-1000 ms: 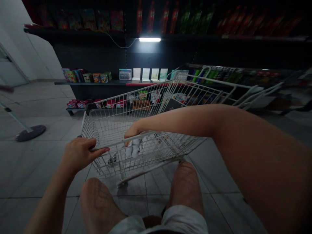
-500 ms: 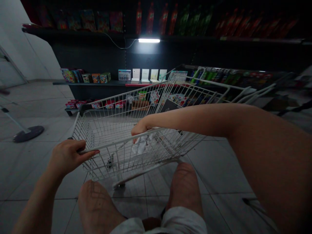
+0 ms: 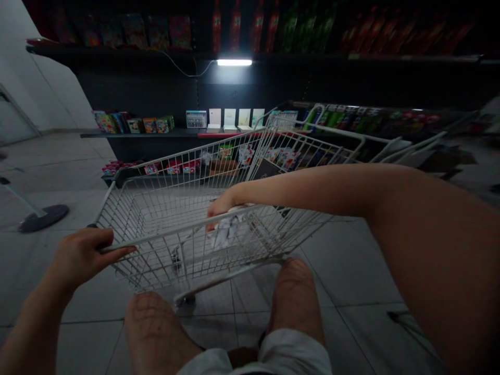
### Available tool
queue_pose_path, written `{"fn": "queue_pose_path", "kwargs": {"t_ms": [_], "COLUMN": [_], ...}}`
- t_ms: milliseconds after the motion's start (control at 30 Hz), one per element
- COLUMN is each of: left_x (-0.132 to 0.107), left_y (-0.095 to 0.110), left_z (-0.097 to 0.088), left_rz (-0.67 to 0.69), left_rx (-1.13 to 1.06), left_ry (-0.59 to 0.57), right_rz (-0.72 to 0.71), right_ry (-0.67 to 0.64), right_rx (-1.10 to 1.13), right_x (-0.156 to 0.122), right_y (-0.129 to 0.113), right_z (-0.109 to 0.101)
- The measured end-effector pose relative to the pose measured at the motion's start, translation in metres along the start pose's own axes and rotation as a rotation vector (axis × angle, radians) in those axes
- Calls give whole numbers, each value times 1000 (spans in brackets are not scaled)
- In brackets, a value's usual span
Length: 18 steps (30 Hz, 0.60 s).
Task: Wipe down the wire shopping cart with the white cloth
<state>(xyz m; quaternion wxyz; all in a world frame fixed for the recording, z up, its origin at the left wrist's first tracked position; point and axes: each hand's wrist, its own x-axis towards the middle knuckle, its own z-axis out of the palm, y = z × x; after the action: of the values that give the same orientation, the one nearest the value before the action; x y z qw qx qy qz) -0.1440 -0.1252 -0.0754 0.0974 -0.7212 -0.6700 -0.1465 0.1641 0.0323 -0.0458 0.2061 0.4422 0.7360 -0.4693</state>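
Well, from the left, past a round dark stand base (image 3: pixel 44 217) on the floor, the person's left hand (image 3: pixel 88 255) has its grip closed over the near rim of the wire shopping cart (image 3: pixel 175 230), one digit stretched along the metal. Further along, the right hand (image 3: pixel 221 205) dips inside the basket at a crumpled white cloth (image 3: pixel 228 229), though I cannot tell how tightly its grip closes, and further right a dark panel (image 3: pixel 267 168) shows above the forearm.
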Motion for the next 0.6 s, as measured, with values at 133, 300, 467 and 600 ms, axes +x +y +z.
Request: {"fn": "queue_pose_path", "kwargs": {"t_ms": [133,300,467,600], "left_x": [-3,-3,7,24], "left_y": [-6,-27,-12,65], "left_z": [-1,-4,-21,-26], "left_rz": [-26,-33,-109,112], "left_rx": [-40,-71,-15,-65], "left_ry": [12,41,-177,-145], "right_rz": [-129,-171,-105,-46], "right_ry": [-24,53,18,-16], "right_rx": [19,-202,-241,-214], "right_x": [-32,-46,-7,-17], "right_y": [3,18,29,21], "right_z": [-12,-34,-24,-25]}}
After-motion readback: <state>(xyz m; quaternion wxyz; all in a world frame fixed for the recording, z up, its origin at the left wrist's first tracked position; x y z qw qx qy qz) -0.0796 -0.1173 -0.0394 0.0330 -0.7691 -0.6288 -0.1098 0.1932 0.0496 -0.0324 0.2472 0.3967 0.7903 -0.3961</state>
